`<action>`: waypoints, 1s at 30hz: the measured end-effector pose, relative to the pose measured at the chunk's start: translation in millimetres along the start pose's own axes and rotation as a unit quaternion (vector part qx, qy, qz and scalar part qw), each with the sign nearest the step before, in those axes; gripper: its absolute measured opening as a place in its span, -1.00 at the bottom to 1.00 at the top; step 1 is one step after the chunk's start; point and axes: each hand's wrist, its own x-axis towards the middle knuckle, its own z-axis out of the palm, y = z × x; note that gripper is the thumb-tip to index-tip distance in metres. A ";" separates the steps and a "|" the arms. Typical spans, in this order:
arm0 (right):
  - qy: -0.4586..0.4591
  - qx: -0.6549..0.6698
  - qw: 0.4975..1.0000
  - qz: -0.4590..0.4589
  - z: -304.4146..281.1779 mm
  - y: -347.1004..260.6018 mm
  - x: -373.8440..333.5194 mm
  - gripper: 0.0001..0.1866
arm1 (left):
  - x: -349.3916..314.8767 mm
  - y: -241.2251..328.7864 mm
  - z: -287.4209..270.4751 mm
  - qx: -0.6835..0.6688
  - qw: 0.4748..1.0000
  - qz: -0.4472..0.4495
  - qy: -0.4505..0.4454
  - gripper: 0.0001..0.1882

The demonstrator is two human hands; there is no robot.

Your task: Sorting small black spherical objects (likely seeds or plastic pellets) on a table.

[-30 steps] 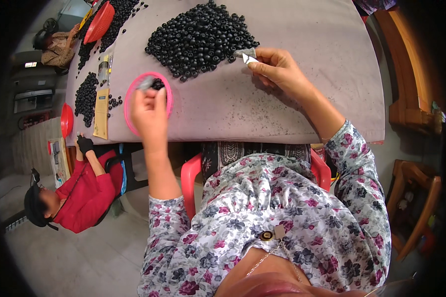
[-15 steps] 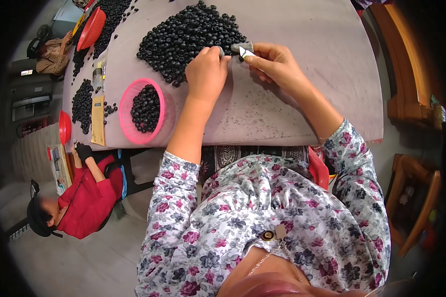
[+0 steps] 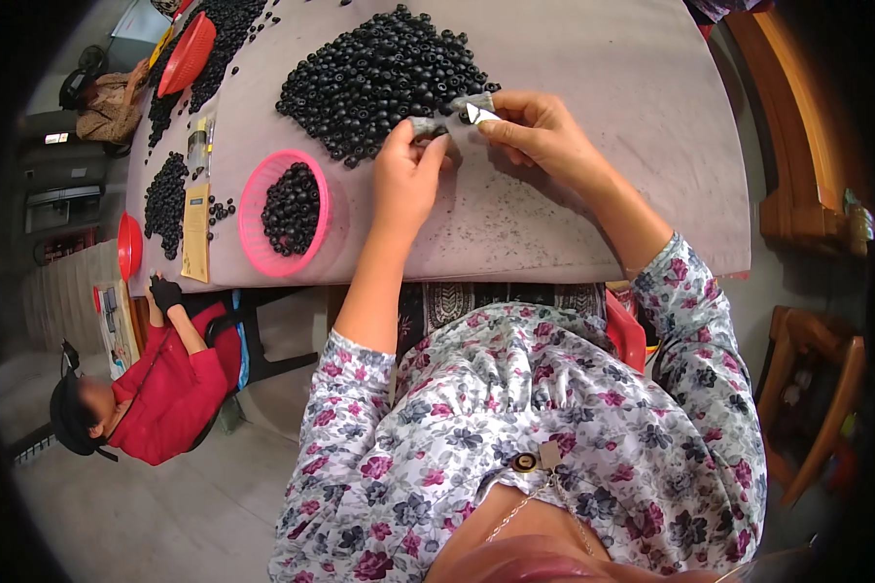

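My left hand point(image 3: 408, 180) is closed beside the near edge of a heap of black beads point(image 3: 384, 83). Its thumb and wrapped forefinger pinch what looks like a black bead point(image 3: 439, 130). Just to the right, my right hand point(image 3: 549, 136) is closed on a small white pointed piece point(image 3: 479, 115), held between thumb and forefinger. Another black bead point(image 3: 464, 115) shows at that piece's tip. Grey wrapping covers both forefinger tips. The white piece's exact kind is too small to tell.
A pink plastic basket point(image 3: 250, 219) with black beads stands left of my left forearm. Farther left lie a tan packet point(image 3: 195, 233), more black beads point(image 3: 166, 204) and a red basket point(image 3: 187, 53). A person in red point(image 3: 180, 389) sits at the table's left edge.
My left hand has drawn back slightly toward me and away from the right hand's fingertips. The right hand has stayed nearly in place, still gripping the white piece.
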 end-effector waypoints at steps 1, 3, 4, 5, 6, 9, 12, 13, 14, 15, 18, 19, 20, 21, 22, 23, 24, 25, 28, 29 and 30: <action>-0.015 -0.002 1.000 -0.005 1.0 0.1 -0.7 -0.79 | -7.1 6.8 -1.0 -0.112 0.991 -0.071 -0.005 -0.90; -0.047 -0.008 0.999 -0.017 3.6 -0.7 -2.8 -0.75 | -13.9 7.8 -4.6 -0.188 0.976 -0.099 -0.040 -0.89; -0.063 -0.002 0.998 -0.020 4.4 0.4 -4.0 -0.70 | -16.0 6.5 -6.0 -0.231 0.964 -0.118 -0.056 -0.88; -0.079 -0.008 0.997 -0.020 5.1 3.8 -3.8 -0.69 | -17.3 5.0 -7.4 -0.272 0.950 -0.136 -0.072 -0.86; -0.094 -0.014 0.995 -0.021 6.4 7.1 -3.0 -0.69 | -17.5 3.9 -9.5 -0.303 0.939 -0.147 -0.076 -0.82; -0.116 -0.013 0.993 -0.018 9.7 5.1 -4.8 -0.71 | -16.4 4.2 -12.6 -0.397 0.896 -0.180 -0.082 -0.86; -0.133 0.008 0.991 -0.019 9.2 5.7 -4.9 -0.71 | -16.1 -9.0 -17.7 -0.497 0.826 -0.232 -0.131 -0.85; -0.140 0.022 0.990 -0.013 8.5 5.0 -5.7 -0.71 | -16.7 -11.5 -19.0 -0.504 0.819 -0.227 -0.151 -0.84; -0.147 0.035 0.989 -0.008 8.1 4.2 -6.4 -0.71 | -17.2 -12.9 -19.9 -0.512 0.812 -0.222 -0.171 -0.83; -0.154 0.036 0.987 -0.002 8.4 3.6 -6.6 -0.70 | -17.6 -14.2 -20.6 -0.519 0.805 -0.216 -0.191 -0.83; -0.171 0.043 0.984 0.011 9.5 3.5 -7.2 -0.70 | -18.7 -14.1 -21.4 -0.518 0.804 -0.210 -0.204 -0.83; -0.172 0.047 0.984 0.013 9.3 4.2 -7.1 -0.70 | -18.7 -14.9 -21.9 -0.517 0.804 -0.209 -0.205 -0.83; -0.174 0.051 0.983 0.015 9.2 4.6 -7.2 -0.70 | -18.6 -16.4 -22.3 -0.516 0.805 -0.209 -0.207 -0.82; -0.171 0.048 0.984 0.015 9.4 4.5 -7.3 -0.71 | -18.4 -17.4 -22.3 -0.515 0.805 -0.209 -0.209 -0.81; -0.168 0.045 0.985 0.015 9.7 4.2 -7.6 -0.71 | -18.4 -17.8 -22.0 -0.521 0.800 -0.217 -0.204 -0.81; -0.165 0.042 0.985 0.016 9.9 4.2 -7.7 -0.72 | -18.5 -18.1 -21.2 -0.528 0.794 -0.225 -0.199 -0.80; -0.165 0.045 0.985 0.017 9.8 4.5 -7.7 -0.71 | -18.6 -18.2 -20.8 -0.534 0.789 -0.232 -0.194 -0.80; -0.165 0.049 0.985 0.018 9.5 5.1 -7.6 -0.71 | -18.5 -18.6 -20.3 -0.544 0.781 -0.239 -0.192 -0.79; -0.163 0.040 0.986 0.015 8.1 9.6 -6.4 -0.69 | -18.1 -18.9 -19.2 -0.563 0.765 -0.250 -0.187 -0.79; -0.162 0.034 0.986 0.013 7.7 10.7 -6.1 -0.68 | -18.5 -17.7 -19.1 -0.562 0.767 -0.249 -0.185 -0.79; -0.163 0.031 0.986 0.012 8.2 9.8 -6.2 -0.68 | -18.9 -17.0 -19.3 -0.562 0.768 -0.247 -0.184 -0.79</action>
